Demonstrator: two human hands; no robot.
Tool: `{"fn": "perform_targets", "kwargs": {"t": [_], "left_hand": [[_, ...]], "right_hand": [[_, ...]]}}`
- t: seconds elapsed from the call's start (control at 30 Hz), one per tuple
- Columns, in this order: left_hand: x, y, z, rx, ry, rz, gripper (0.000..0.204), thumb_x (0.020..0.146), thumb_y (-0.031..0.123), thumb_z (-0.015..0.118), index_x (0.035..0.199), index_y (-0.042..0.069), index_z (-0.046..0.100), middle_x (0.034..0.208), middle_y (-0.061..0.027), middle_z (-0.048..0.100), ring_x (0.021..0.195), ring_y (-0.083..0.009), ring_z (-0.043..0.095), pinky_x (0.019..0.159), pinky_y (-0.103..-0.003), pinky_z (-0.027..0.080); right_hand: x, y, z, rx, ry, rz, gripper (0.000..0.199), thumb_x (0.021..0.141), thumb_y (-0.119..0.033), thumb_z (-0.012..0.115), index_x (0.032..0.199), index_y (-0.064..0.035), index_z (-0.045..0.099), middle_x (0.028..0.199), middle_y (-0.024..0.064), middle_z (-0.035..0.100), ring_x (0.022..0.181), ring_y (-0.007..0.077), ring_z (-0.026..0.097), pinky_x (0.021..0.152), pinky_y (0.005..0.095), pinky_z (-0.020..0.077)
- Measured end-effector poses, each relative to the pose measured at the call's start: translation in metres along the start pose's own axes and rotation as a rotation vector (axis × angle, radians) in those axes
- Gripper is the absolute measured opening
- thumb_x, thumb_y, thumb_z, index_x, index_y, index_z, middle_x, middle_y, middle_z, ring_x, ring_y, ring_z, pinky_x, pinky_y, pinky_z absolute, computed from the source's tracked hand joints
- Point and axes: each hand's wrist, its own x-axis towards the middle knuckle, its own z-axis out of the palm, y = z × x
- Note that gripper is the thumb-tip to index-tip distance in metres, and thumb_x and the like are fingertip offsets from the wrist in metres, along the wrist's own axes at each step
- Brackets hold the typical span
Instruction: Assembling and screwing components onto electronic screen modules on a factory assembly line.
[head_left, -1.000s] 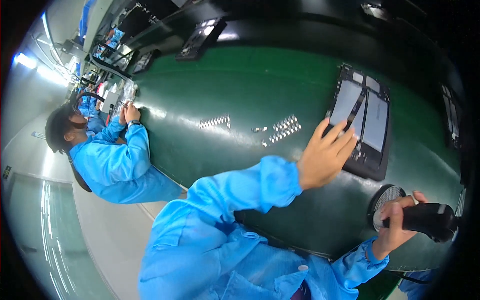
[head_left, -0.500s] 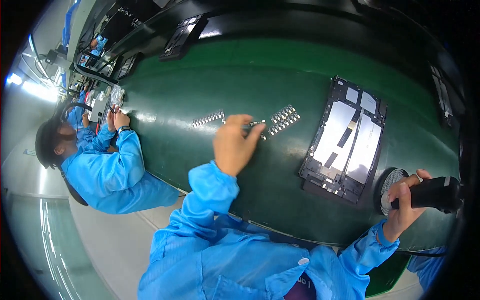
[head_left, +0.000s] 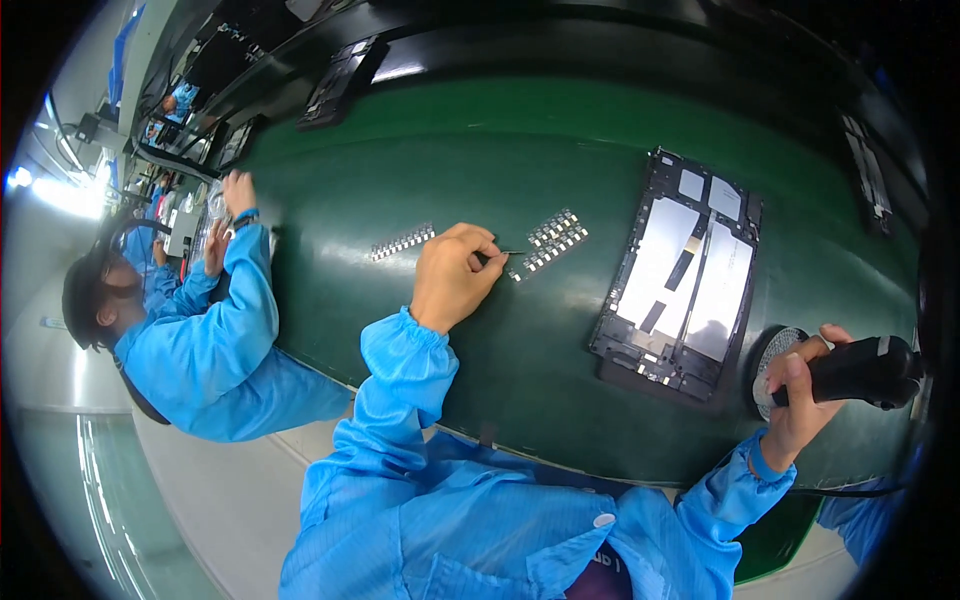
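My left hand (head_left: 452,277) is closed in a pinch on a thin strip (head_left: 514,252), seen nearly edge-on at the fingertips. Just right of it lies a sheet of small dark-and-white parts (head_left: 558,235); a narrower row of such parts (head_left: 403,243) lies to its left. My right hand (head_left: 800,390) grips a black handheld scanner (head_left: 862,372). Beside that hand sits a round grey mesh disc (head_left: 773,362), partly covered by the fingers. Between the hands lies an opened tablet-like device (head_left: 690,275) with silvery panels and a black frame.
The green tabletop (head_left: 540,370) curves across the view. Black devices rest at the far left (head_left: 340,80) and far right (head_left: 868,170). At the left a co-worker in a blue smock (head_left: 200,320) works at the same table. A dark cable (head_left: 850,492) runs along the lower right edge.
The strip at my left fingertips has turned from showing its parts to nearly edge-on. My right hand keeps its grip on the scanner. The co-worker's hands have risen and moved apart.
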Motion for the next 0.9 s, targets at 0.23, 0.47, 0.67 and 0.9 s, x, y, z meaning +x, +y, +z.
{"fn": "perform_targets", "kwargs": {"t": [0.23, 0.47, 0.67, 0.9], "left_hand": [[0.008, 0.016, -0.017, 0.015, -0.200, 0.024, 0.012, 0.071, 0.003, 0.067, 0.082, 0.001, 0.067, 0.074, -0.0119, 0.061, 0.054, -0.0204, 0.057, 0.051, -0.029, 0.045], [0.009, 0.013, -0.001, 0.234, -0.247, 0.098, 0.010, 0.071, 0.004, 0.064, 0.081, 0.002, 0.066, 0.070, -0.0117, 0.059, 0.059, -0.0249, 0.058, 0.054, -0.033, 0.046], [0.007, 0.043, -0.003, 0.384, -0.043, 0.160, 0.006, 0.070, 0.002, 0.066, 0.076, 0.002, 0.065, 0.071, -0.0113, 0.060, 0.062, -0.0255, 0.059, 0.057, -0.034, 0.048], [-0.009, 0.071, 0.051, -0.154, 0.010, 0.436, 0.015, 0.070, -0.004, 0.067, 0.083, 0.002, 0.063, 0.098, -0.0132, 0.064, 0.090, -0.0276, 0.063, 0.075, -0.032, 0.050]], "right_hand": [[-0.001, -0.005, 0.000, -0.070, 0.015, -0.004, 0.046, 0.076, -0.011, 0.066, 0.112, 0.0019, 0.040, 0.058, 0.0050, 0.046, 0.047, 0.0113, 0.044, 0.047, 0.0231, 0.0371], [-0.001, -0.003, -0.002, -0.015, 0.023, 0.002, 0.047, 0.073, -0.004, 0.068, 0.112, -0.0002, 0.041, 0.060, 0.0061, 0.050, 0.045, 0.0121, 0.048, 0.046, 0.0228, 0.0408], [0.000, -0.006, 0.002, 0.000, 0.050, 0.028, 0.050, 0.070, -0.002, 0.068, 0.111, -0.0002, 0.041, 0.060, 0.0060, 0.050, 0.048, 0.0121, 0.049, 0.046, 0.0223, 0.0405], [0.001, -0.003, 0.001, 0.032, 0.019, -0.006, 0.055, 0.066, 0.002, 0.070, 0.112, 0.0003, 0.040, 0.061, 0.0056, 0.051, 0.049, 0.0118, 0.050, 0.048, 0.0223, 0.0420]]}}
